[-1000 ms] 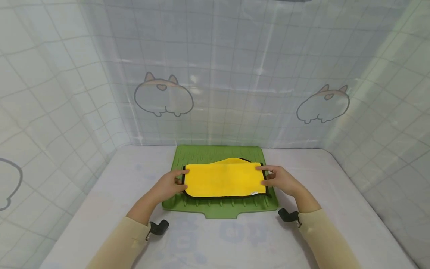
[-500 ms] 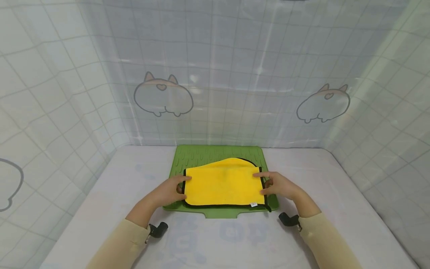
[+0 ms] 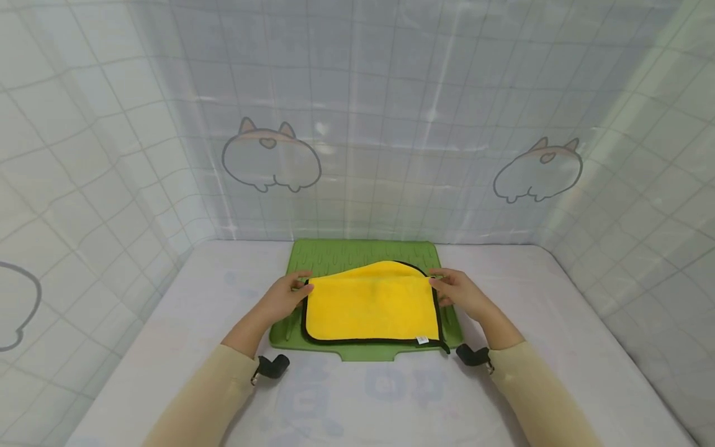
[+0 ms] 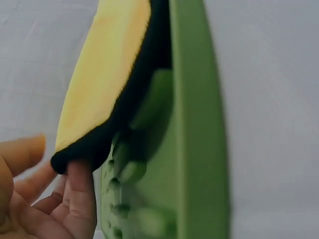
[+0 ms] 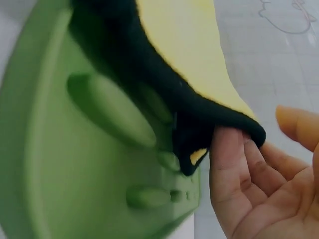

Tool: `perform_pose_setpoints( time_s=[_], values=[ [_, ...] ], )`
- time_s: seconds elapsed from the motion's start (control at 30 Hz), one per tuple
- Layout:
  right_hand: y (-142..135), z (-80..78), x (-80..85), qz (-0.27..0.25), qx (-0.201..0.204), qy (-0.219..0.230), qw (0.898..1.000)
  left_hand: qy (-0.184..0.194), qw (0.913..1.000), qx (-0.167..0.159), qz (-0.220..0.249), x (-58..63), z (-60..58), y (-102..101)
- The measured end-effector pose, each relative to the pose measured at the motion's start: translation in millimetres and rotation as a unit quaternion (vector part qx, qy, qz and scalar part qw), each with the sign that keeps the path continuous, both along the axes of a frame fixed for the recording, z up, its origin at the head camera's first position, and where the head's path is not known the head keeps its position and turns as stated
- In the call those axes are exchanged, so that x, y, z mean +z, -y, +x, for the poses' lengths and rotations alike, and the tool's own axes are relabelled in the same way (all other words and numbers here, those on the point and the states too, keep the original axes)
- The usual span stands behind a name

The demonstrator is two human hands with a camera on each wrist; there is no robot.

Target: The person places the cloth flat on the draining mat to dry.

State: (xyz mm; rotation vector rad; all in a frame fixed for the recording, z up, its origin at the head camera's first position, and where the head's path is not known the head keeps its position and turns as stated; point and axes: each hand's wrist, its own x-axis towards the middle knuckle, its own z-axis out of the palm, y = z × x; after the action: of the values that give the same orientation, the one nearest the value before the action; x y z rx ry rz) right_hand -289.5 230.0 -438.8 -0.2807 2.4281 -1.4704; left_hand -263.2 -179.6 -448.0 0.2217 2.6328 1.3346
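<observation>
A yellow cloth (image 3: 371, 309) with black edging and a small white tag lies folded over on a green draining mat (image 3: 313, 251). Part of its lower layer shows beyond the fold. At the fold's left end is my left hand (image 3: 283, 298); in the left wrist view fingers (image 4: 79, 194) reach under the black edge while the thumb stands off to the side. My right hand (image 3: 460, 292) is at the right end of the fold. Its fingers (image 5: 229, 169) are tucked beneath the black edge in the right wrist view, thumb apart from the cloth.
The mat has raised ribs and a tab at its near edge, and lies on a table with a pale cover (image 3: 357, 410). Grid-patterned curtains (image 3: 380, 124) with animal drawings enclose the back and sides. Black wrist-worn devices (image 3: 274, 366) hang below both sleeves.
The upper layer of the cloth was drawn nearer to me. Since then both hands have left its upper face and moved to the fold's ends, with fingers now under the edge.
</observation>
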Motion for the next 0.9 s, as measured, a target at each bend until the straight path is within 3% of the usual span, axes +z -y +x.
perform_pose_setpoints(
  time_s=[0.13,0.3,0.53,0.67,0.9],
  values=[
    [5,-0.7,-1.4,0.019,-0.012,-0.001,1.000,0.019,0.9996,-0.001,0.020,0.4,-2.5,-3],
    [2,1.8,1.1,0.019,-0.020,-0.039,0.999,0.023,0.9991,-0.016,0.033,2.2,0.6,1],
    [-13,3.7,4.7,-0.004,0.002,-0.081,0.997,-0.004,0.9995,-0.026,0.014,-0.5,7.8,10],
    [-18,6.3,6.2,0.012,0.056,-0.034,0.998,-0.007,0.9995,-0.029,-0.012,-1.5,11.6,11],
    [-18,10.7,6.7,0.047,0.138,0.053,0.988,0.042,0.9964,-0.044,-0.058,0.8,12.7,8]
  ],
)
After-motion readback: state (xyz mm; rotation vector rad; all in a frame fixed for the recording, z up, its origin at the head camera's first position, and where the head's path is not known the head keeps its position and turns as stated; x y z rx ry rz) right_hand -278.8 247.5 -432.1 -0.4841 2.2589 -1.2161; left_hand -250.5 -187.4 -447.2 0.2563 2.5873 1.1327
